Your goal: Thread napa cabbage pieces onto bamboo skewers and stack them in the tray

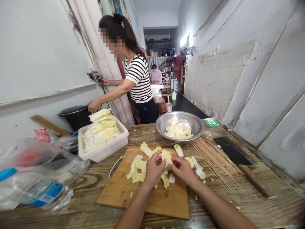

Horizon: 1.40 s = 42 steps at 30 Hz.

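Observation:
Between my two hands, just above the wooden cutting board, is a yellow-white napa cabbage leaf. My left hand pinches its left side with thumb and fingers. The right edge is gripped by my right hand, fingers bent around it. More cabbage pieces lie on the board to the left and beneath my hands. Past the board's far edge stands a steel bowl with cut cabbage in it.
Thin wooden skewers and a cleaver lie at the right. At the left are a white tub of skewered cabbage, plastic bags and a water bottle. A person in a striped top reaches toward a black pot.

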{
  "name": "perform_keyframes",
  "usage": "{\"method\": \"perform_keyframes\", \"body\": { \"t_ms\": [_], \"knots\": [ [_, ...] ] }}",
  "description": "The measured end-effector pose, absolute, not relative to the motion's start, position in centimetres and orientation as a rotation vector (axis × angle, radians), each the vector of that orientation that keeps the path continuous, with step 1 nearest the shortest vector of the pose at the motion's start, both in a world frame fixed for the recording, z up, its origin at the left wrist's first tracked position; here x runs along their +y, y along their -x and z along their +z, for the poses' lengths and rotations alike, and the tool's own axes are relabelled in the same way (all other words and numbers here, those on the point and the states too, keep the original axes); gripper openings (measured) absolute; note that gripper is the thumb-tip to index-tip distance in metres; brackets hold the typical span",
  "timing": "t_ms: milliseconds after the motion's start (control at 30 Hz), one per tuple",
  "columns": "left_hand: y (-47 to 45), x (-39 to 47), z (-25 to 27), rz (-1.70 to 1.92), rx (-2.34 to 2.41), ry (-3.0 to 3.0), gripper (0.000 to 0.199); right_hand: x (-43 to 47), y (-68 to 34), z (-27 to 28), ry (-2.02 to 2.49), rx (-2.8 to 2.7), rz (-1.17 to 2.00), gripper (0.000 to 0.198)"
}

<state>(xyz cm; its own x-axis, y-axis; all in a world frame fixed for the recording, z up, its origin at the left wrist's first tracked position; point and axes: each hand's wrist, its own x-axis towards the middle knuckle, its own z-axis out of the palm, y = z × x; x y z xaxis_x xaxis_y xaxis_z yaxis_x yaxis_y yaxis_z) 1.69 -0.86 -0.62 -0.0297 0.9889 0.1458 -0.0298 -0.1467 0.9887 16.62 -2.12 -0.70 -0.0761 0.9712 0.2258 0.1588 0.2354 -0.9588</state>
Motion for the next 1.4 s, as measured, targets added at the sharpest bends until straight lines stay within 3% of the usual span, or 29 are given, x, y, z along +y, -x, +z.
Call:
{"method": "perform_keyframes", "body": {
  "t_ms": [167, 367, 633, 967, 1400],
  "knots": [
    [-1.0, -0.8, -0.4, 1.439, 1.347, -1.335, 0.044, -1.6, -17.0, -0.7, 1.149, -1.313, 1.184, 0.022],
    [-0.8, -1.4, 0.6, 1.533, 1.496, -1.827, 0.018, -1.6, -17.0, -0.3, 1.076, -1.234, 1.254, 0.025],
    [-2.3, -2.5, 0.7, 1.326, 1.272, -1.685, 0.025, -2.0, -16.3, -0.9, 0.942, -1.272, 1.191, 0.026],
    [-1.9, -1.5, 0.4, 1.324, 1.089, -1.269, 0.027, -2.1, -16.6, -0.3, 0.861, -1.237, 1.375, 0.030],
    [-2.4, -1.9, 0.0, 1.307, 1.111, -1.489, 0.042, -1.7, -16.6, -0.6, 0.904, -1.192, 1.384, 0.027]
  ]
}}
